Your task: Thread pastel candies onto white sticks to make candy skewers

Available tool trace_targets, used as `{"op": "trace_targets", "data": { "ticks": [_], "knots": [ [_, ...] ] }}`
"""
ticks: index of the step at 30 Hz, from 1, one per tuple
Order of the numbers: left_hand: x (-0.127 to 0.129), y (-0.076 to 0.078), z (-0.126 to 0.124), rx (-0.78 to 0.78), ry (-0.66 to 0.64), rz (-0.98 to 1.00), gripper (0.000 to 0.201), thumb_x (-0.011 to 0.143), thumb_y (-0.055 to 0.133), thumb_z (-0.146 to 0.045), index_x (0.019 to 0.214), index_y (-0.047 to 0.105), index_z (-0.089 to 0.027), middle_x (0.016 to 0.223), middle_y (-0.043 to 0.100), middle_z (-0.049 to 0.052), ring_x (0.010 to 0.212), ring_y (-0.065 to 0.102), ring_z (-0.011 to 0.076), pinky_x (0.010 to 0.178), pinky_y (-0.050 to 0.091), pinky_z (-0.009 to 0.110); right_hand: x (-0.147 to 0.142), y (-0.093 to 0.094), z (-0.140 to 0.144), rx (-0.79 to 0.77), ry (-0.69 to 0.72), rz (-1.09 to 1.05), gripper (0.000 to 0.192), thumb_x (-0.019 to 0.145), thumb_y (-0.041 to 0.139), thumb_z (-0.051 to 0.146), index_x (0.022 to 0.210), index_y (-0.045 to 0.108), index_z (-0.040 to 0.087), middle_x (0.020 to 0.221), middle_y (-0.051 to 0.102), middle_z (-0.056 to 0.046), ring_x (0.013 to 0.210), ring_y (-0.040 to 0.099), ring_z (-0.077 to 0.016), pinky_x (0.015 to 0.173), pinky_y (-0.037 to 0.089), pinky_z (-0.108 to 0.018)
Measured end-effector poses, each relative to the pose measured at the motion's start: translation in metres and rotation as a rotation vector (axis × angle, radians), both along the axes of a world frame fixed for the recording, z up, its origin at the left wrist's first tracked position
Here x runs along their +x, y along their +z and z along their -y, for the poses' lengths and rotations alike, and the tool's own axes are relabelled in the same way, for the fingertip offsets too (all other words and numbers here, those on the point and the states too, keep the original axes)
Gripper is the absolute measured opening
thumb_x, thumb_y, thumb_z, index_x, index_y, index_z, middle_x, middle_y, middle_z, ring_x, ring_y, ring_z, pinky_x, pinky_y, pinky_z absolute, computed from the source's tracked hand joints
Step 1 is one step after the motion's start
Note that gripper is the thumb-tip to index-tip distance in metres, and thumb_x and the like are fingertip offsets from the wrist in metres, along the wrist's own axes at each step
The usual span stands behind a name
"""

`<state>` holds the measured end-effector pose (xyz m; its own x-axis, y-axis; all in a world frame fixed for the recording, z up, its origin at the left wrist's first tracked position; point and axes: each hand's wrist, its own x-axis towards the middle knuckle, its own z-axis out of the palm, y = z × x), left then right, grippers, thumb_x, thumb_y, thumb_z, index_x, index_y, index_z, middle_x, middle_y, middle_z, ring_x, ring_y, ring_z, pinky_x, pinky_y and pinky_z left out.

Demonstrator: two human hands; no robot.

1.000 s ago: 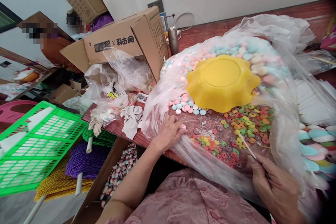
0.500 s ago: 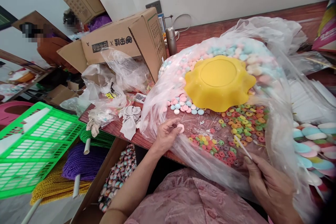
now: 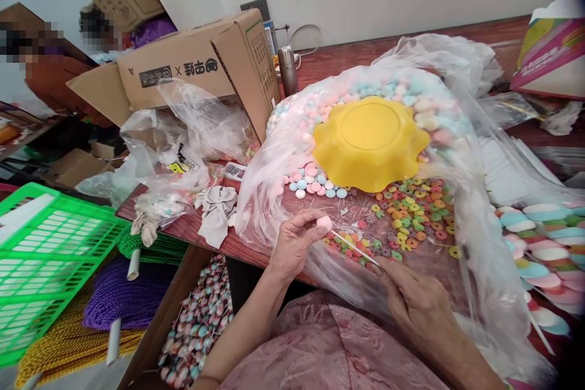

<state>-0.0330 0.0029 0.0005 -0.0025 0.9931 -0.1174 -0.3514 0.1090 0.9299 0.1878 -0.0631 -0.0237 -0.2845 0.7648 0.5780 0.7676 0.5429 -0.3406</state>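
Between thumb and fingers, my left hand (image 3: 295,241) pinches a round pink candy (image 3: 324,223). My right hand (image 3: 414,292) grips a thin white stick (image 3: 355,246), its tip touching the candy or just beside it. Below and behind them, small ring-shaped gummies (image 3: 414,210) in yellow, green, orange and red lie in a loose spread. Pink, white and blue round candies (image 3: 313,181) are heaped by a yellow wavy-edged bowl (image 3: 372,140), which rests upside down on more of them. Clear plastic sheeting (image 3: 260,195) surrounds these candies.
Finished-looking striped candy sticks (image 3: 548,244) lie at the right. A cardboard box (image 3: 192,67) and a metal flask (image 3: 287,70) stand at the back left. Lower left are a green basket (image 3: 59,280), bundled cords (image 3: 132,292) and a box of candies (image 3: 196,323). Two people sit beyond.
My right hand has moved left, bringing the stick to the pink candy. My left hand has raised the candy slightly and turned it. The view has shifted a little to the right.
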Motion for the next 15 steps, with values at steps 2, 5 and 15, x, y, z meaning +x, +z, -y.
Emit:
{"op": "trace_targets", "data": {
  "ticks": [2, 5, 15],
  "knots": [
    [0.0, 0.0, 0.001, 0.027, 0.015, -0.025, 0.033, 0.061, 0.089, -0.035, 0.088, 0.077, -0.021, 0.095, 0.072, 0.001, 0.089, 0.064, 0.0145, 0.084, 0.054, 0.028, -0.002, 0.001, 0.0, 0.005, 0.004, 0.014, 0.026, 0.096, 0.046, 0.015, 0.105, 0.069, 0.018, 0.091, 0.078, -0.007, 0.072, 0.075, -0.0192, 0.059, 0.058, -0.026],
    [0.0, -0.002, 0.003, 0.048, 0.043, -0.02, 0.033, 0.061, 0.09, -0.033, 0.089, 0.077, -0.022, 0.092, 0.072, 0.001, 0.086, 0.064, 0.0133, 0.084, 0.054, 0.027, -0.006, 0.003, 0.0, 0.014, 0.015, 0.03, 0.025, 0.096, 0.045, 0.013, 0.105, 0.068, 0.017, 0.089, 0.078, -0.007, 0.071, 0.074, -0.018, 0.059, 0.056, -0.025],
    [0.001, -0.005, 0.01, 0.573, 0.21, -0.389, 0.02, 0.076, 0.08, -0.015, 0.095, 0.077, -0.021, 0.09, 0.075, 0.003, 0.084, 0.07, 0.0141, 0.078, 0.059, 0.026, -0.013, 0.004, 0.001, -0.041, -0.015, 0.144, 0.03, 0.096, 0.037, 0.011, 0.094, 0.067, 0.015, 0.073, 0.075, -0.006, 0.051, 0.068, -0.0186, 0.044, 0.048, -0.029]
  ]
}}
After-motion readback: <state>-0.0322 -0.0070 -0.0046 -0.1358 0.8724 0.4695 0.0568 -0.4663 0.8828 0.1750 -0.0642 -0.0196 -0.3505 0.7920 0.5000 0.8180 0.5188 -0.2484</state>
